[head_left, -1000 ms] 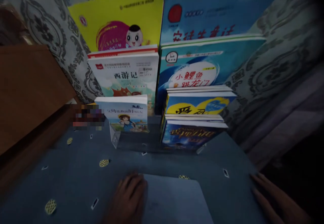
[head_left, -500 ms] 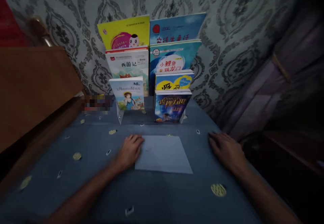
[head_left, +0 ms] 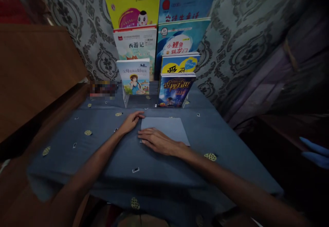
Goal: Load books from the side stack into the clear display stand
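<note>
A pale blue-grey sheet (head_left: 169, 128) lies flat on the table with the blue patterned cloth (head_left: 102, 151). My left hand (head_left: 131, 121) rests at the sheet's far left corner, fingers stretched out and touching its edge. My right hand (head_left: 158, 141) lies flat on the sheet's near left corner, fingers spread and pointing left. Neither hand holds anything.
A clear stand (head_left: 125, 100) at the table's far edge holds several children's books (head_left: 156, 49) in tiers against the patterned wall. A brown wooden panel (head_left: 33, 73) stands at the left. Dark curtains hang at the right, where something blue (head_left: 315, 153) pokes in.
The camera has pulled back. My right hand has moved from the table's right side onto the sheet's near left corner. My left hand stays at the sheet's left edge.
</note>
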Demonstrator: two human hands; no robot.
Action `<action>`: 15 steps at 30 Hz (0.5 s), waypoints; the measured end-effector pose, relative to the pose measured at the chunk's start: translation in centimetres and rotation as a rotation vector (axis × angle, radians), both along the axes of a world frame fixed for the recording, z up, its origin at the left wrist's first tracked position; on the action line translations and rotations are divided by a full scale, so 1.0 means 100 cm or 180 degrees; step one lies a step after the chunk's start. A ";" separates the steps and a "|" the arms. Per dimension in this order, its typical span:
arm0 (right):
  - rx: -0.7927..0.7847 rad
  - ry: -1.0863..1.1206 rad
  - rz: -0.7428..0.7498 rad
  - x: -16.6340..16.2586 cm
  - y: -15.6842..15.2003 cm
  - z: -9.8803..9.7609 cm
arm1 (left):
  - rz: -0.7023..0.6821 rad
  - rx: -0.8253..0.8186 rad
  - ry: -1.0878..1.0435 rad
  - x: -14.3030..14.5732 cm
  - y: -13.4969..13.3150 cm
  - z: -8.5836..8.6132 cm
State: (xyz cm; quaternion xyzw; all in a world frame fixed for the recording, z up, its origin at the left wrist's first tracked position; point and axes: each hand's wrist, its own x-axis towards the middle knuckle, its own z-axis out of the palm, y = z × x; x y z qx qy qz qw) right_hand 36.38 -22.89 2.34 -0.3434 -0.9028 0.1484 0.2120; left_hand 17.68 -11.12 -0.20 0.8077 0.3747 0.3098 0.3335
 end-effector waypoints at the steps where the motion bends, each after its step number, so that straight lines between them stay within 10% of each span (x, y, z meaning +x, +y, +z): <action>1: -0.0006 -0.0050 0.0007 -0.002 0.006 -0.004 | -0.0019 0.0063 0.0024 0.000 0.000 -0.001; 15: -0.0136 0.0034 -0.0043 0.021 0.077 -0.027 | -0.0015 0.0527 0.0148 -0.004 0.001 -0.012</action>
